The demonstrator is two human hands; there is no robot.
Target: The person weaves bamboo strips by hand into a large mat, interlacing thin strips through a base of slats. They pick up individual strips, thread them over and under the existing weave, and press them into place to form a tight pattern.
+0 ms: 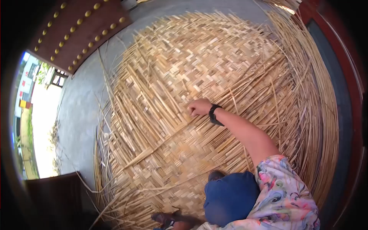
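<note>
A large mat (214, 50) of flat, pale-brown reed strips in a zigzag weave lies on the floor. My right hand (200, 106), with a black band on its wrist, is closed low over the mat's middle. A long flat reed strip (147, 152) runs slantwise from the lower left up to its fingers, which appear to grip the strip's end. Unwoven strips (145, 103) lie side by side just left of the hand, and more strips (249, 88) fan out to its right. My left hand does not show.
Long loose reeds (322, 126) line the mat's right side beside a dark red door frame (349, 53). A studded red door (82, 28) stands at the upper left, with grey floor (82, 103) below it. My blue-clad knee (230, 199) and a sandalled foot (165, 220) are over the near edge.
</note>
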